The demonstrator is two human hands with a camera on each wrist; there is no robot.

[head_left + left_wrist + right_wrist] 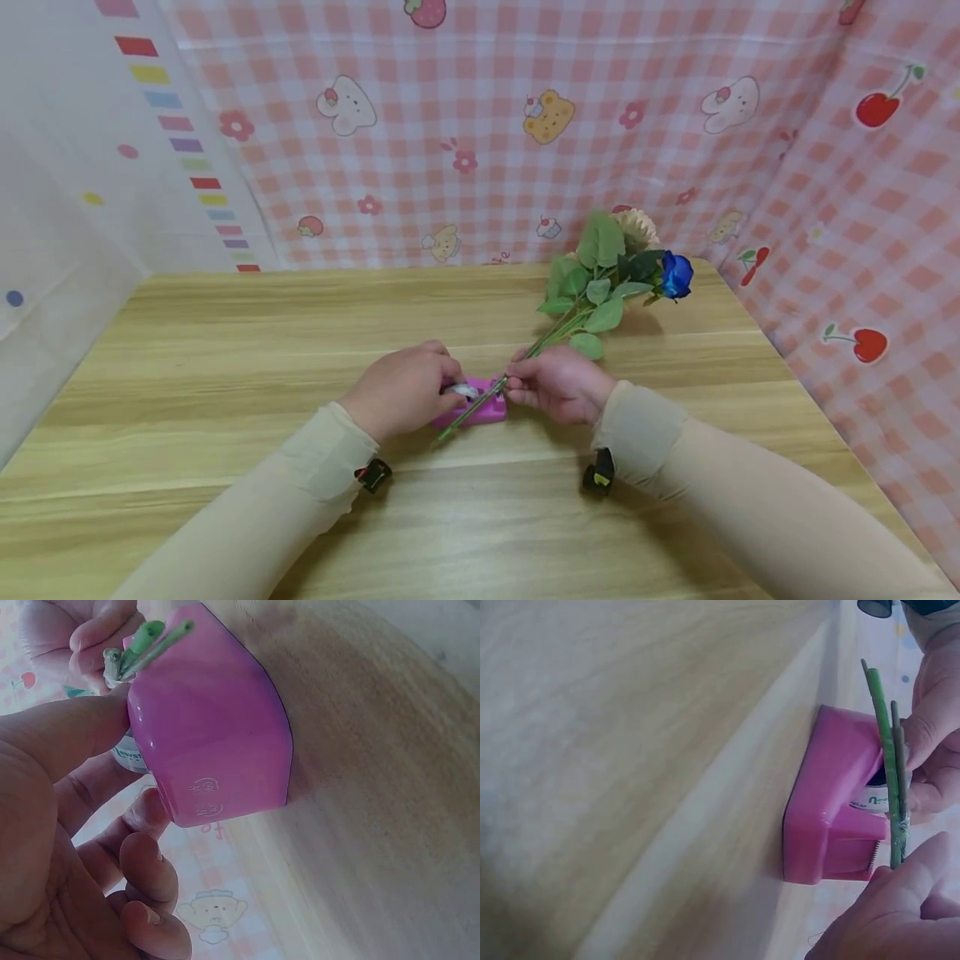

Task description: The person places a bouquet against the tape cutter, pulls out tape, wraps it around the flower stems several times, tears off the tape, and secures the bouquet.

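A pink tape dispenser (487, 410) sits on the table with a tape roll (871, 799) in it. My left hand (405, 390) holds the dispenser at its left end, thumb and fingers about the roll. In the left wrist view the outer fingers (148, 877) curl beside the dispenser. My right hand (564, 383) pinches the green stems of a small flower bunch (600, 287), which slant across the dispenser. Clear tape seems to glint on the stems (889, 765) near the right fingertips. The bunch has a blue rose (677, 276), a cream bloom (637, 228) and green leaves.
The wood-grain table (225, 367) extends around both hands. Behind it hangs a pink checked cloth (465, 100) with cartoon prints, and a similar cloth (885, 250) covers the right side. A white cloth (67, 167) hangs on the left. Each wrist wears a small black camera (373, 475).
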